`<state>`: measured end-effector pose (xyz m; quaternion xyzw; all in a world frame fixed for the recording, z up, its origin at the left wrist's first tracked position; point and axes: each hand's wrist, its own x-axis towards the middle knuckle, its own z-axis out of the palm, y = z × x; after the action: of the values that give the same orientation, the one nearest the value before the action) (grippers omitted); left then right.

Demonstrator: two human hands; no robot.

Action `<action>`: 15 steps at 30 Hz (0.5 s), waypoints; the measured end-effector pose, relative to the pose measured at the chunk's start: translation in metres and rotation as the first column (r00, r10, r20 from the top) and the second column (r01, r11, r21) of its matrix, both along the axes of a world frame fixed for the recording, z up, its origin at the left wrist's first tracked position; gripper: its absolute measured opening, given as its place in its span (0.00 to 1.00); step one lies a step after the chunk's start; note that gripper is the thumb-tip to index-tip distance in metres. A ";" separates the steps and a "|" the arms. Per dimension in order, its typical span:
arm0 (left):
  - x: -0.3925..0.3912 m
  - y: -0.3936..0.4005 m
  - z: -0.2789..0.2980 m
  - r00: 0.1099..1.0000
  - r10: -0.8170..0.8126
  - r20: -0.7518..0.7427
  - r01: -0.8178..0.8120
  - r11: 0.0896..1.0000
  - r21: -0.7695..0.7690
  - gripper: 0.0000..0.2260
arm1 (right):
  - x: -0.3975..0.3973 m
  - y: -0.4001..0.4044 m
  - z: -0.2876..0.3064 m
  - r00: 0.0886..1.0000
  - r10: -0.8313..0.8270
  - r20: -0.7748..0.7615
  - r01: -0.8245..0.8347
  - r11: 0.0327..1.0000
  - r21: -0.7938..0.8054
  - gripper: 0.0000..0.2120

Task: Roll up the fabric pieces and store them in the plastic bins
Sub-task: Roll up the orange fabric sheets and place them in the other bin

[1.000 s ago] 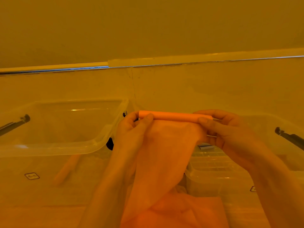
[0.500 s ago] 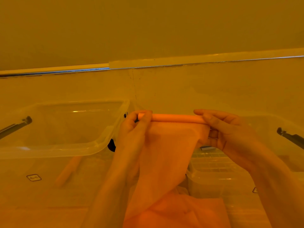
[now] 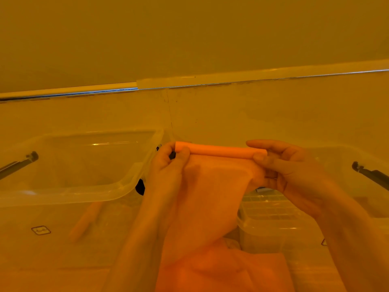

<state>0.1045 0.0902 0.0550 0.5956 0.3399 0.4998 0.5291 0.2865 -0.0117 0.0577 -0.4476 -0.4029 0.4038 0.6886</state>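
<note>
Between two clear bins, a person's hands hold an orange fabric up by its rolled top edge, the roll lying level in front of a pale wall. The left hand pinches the roll's left end between thumb and fingers while the right hand pinches the right end, and the loose cloth hangs down from it to a heap at the bottom of the view. A finished roll (blurred through the plastic) lies in the left bin; the right bin stands just beside the hanging cloth.
</note>
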 end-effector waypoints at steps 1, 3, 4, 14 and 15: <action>0.000 -0.001 0.001 1.000 -0.003 0.021 0.003 1.000 -0.017 0.07 | 0.000 0.000 0.000 1.000 -0.006 0.013 0.006 1.000 0.006 0.15; 0.000 -0.004 0.003 0.998 -0.012 0.068 0.015 0.999 -0.035 0.07 | -0.002 0.000 0.001 0.999 -0.014 0.044 0.013 1.000 0.019 0.15; -0.001 -0.005 0.004 0.997 -0.012 0.076 0.014 1.000 -0.024 0.07 | -0.003 -0.001 0.002 0.998 -0.021 0.058 0.020 0.999 0.025 0.15; -0.002 -0.008 0.006 0.993 -0.065 0.096 0.067 0.998 -0.021 0.06 | -0.004 0.002 0.001 0.982 -0.094 0.163 0.077 0.992 0.103 0.20; -0.002 -0.009 0.006 0.994 -0.069 0.089 0.071 0.997 -0.022 0.07 | -0.005 0.001 0.002 0.983 -0.094 0.157 0.080 0.993 0.092 0.15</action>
<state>0.1026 0.0816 0.0609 0.5779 0.3012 0.5024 0.5683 0.2818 -0.0104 0.0599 -0.4663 -0.4543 0.3181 0.6892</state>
